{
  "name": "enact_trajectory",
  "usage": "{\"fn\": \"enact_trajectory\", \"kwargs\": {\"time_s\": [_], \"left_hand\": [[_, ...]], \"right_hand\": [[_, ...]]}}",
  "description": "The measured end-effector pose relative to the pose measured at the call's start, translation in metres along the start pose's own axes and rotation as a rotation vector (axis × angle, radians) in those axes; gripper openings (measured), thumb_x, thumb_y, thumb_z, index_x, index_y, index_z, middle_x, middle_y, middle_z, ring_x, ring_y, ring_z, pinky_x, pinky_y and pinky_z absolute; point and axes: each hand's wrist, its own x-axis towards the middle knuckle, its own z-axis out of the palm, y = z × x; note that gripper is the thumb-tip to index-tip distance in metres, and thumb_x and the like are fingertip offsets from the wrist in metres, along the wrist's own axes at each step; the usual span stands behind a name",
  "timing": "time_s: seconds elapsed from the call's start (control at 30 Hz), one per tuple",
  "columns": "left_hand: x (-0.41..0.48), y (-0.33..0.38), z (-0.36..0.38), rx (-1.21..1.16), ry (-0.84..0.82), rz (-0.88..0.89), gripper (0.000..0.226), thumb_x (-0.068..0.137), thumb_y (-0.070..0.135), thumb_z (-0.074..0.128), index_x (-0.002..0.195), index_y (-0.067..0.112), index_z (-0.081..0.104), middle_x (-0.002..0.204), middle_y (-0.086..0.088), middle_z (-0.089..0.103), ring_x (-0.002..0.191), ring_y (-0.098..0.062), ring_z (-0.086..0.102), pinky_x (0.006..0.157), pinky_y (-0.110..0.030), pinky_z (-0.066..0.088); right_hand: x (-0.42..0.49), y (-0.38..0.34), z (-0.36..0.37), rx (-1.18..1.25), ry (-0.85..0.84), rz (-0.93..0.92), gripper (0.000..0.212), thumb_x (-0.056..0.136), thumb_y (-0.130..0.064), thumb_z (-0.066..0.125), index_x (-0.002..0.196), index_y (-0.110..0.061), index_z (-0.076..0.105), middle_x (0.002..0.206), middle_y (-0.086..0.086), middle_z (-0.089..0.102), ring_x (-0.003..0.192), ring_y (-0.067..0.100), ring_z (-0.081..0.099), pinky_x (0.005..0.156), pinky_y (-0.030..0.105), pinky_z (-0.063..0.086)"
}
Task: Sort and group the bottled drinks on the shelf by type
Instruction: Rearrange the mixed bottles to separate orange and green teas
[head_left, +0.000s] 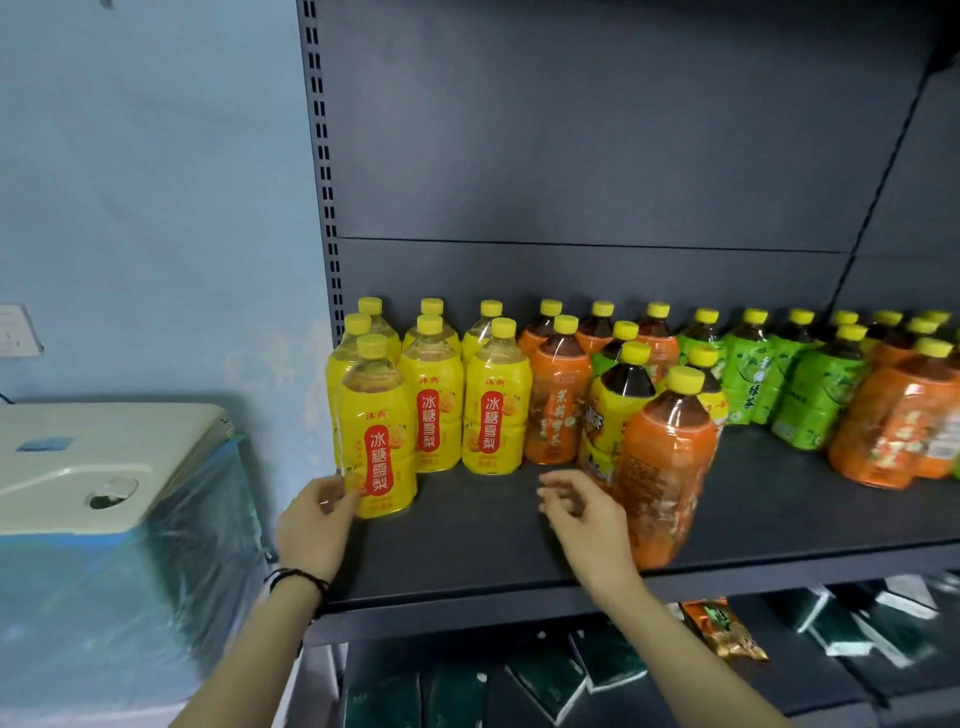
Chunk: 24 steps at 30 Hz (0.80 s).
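Several yellow pear-drink bottles stand grouped at the left end of the dark shelf (483, 551). My left hand (311, 525) touches the foremost yellow bottle (378, 441) at its lower left side, fingers loosely bent against it. An orange-labelled tea bottle (667, 473) stands near the shelf's front edge, with a yellow-labelled dark tea bottle (613, 415) just behind it. My right hand (584, 512) hovers just left of the orange bottle, fingers spread and relaxed, holding nothing. More orange bottles (556, 405) and green tea bottles (748, 374) stand mixed further right.
A white appliance (98, 462) wrapped in blue film sits left of the shelf upright. The lower shelf holds dark green packs (545, 675) and an orange snack packet (724, 629). Bare shelf surface lies between my hands and at the front right.
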Motion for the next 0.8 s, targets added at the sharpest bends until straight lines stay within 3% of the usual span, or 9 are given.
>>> {"fn": "enact_trajectory", "kwargs": {"time_s": [0.07, 0.13, 0.23, 0.3, 0.43, 0.53, 0.63, 0.7, 0.8], "left_hand": [[-0.017, -0.009, -0.001, 0.018, 0.057, -0.014, 0.013, 0.086, 0.012, 0.065, 0.095, 0.004, 0.07, 0.096, -0.013, 0.07, 0.087, -0.024, 0.06, 0.076, -0.029, 0.038], [-0.033, -0.005, 0.004, -0.064, 0.056, 0.008, 0.007, 0.086, 0.005, 0.063, 0.091, 0.005, 0.068, 0.089, -0.009, 0.068, 0.084, -0.021, 0.058, 0.076, -0.029, 0.039], [-0.052, 0.024, 0.025, -0.194, -0.075, 0.091, 0.011, 0.086, 0.006, 0.065, 0.088, 0.016, 0.065, 0.087, 0.001, 0.067, 0.086, -0.018, 0.062, 0.076, -0.02, 0.048], [-0.065, 0.047, 0.049, -0.221, -0.275, 0.15, 0.014, 0.084, 0.009, 0.069, 0.093, 0.02, 0.065, 0.093, 0.001, 0.067, 0.088, -0.014, 0.063, 0.074, -0.009, 0.047], [-0.077, 0.087, 0.1, -0.206, -0.574, 0.226, 0.046, 0.075, 0.029, 0.076, 0.117, 0.029, 0.056, 0.115, 0.012, 0.061, 0.106, -0.003, 0.057, 0.081, -0.01, 0.045], [-0.085, 0.103, 0.14, -0.217, -0.637, 0.24, 0.078, 0.066, 0.042, 0.078, 0.135, 0.035, 0.041, 0.129, 0.019, 0.05, 0.118, 0.002, 0.047, 0.089, -0.015, 0.042], [-0.096, 0.112, 0.178, -0.273, -0.716, 0.27, 0.099, 0.062, 0.04, 0.083, 0.142, 0.038, 0.025, 0.136, 0.025, 0.039, 0.124, 0.008, 0.041, 0.093, -0.011, 0.04], [-0.101, 0.112, 0.201, -0.319, -0.695, 0.261, 0.103, 0.058, 0.039, 0.088, 0.139, 0.044, 0.024, 0.139, 0.023, 0.036, 0.126, 0.006, 0.042, 0.094, -0.012, 0.042], [-0.106, 0.105, 0.22, -0.351, -0.581, 0.226, 0.106, 0.046, 0.058, 0.087, 0.134, 0.044, 0.03, 0.14, 0.011, 0.039, 0.126, -0.002, 0.045, 0.1, -0.025, 0.044]], "right_hand": [[-0.029, 0.002, -0.023, 0.021, 0.277, -0.076, 0.021, 0.088, -0.008, 0.062, 0.093, -0.029, 0.061, 0.085, 0.002, 0.062, 0.075, 0.014, 0.06, 0.067, 0.028, 0.049], [-0.038, 0.007, -0.045, -0.043, 0.546, -0.091, 0.03, 0.081, -0.013, 0.071, 0.105, -0.02, 0.055, 0.099, 0.003, 0.051, 0.082, 0.012, 0.054, 0.072, 0.028, 0.048], [-0.011, 0.019, -0.07, -0.156, 0.664, -0.017, 0.083, 0.062, -0.035, 0.085, 0.128, -0.01, 0.041, 0.121, 0.014, 0.041, 0.11, 0.028, 0.043, 0.092, 0.046, 0.042], [0.01, 0.024, -0.079, -0.108, 0.538, 0.05, 0.099, 0.057, -0.04, 0.088, 0.136, -0.013, 0.033, 0.132, 0.012, 0.038, 0.123, 0.03, 0.037, 0.101, 0.052, 0.038], [0.029, 0.031, -0.101, 0.002, 0.309, -0.001, 0.093, 0.058, -0.041, 0.087, 0.133, -0.032, 0.032, 0.133, -0.001, 0.044, 0.122, 0.022, 0.048, 0.1, 0.045, 0.046], [0.033, 0.043, -0.123, 0.086, 0.137, -0.009, 0.084, 0.064, -0.035, 0.086, 0.131, -0.038, 0.034, 0.127, -0.011, 0.051, 0.113, 0.009, 0.055, 0.096, 0.032, 0.049], [0.04, 0.048, -0.14, 0.21, -0.053, -0.045, 0.078, 0.069, -0.022, 0.083, 0.131, -0.036, 0.038, 0.126, -0.017, 0.053, 0.109, -0.005, 0.057, 0.085, 0.012, 0.048], [0.048, 0.055, -0.147, 0.267, -0.19, -0.051, 0.077, 0.071, -0.017, 0.081, 0.132, -0.038, 0.038, 0.127, -0.015, 0.055, 0.111, -0.008, 0.056, 0.083, 0.01, 0.047], [0.06, 0.06, -0.149, 0.314, -0.36, -0.084, 0.079, 0.075, -0.019, 0.08, 0.138, -0.034, 0.035, 0.133, -0.012, 0.052, 0.119, -0.004, 0.053, 0.09, 0.016, 0.048]]}}
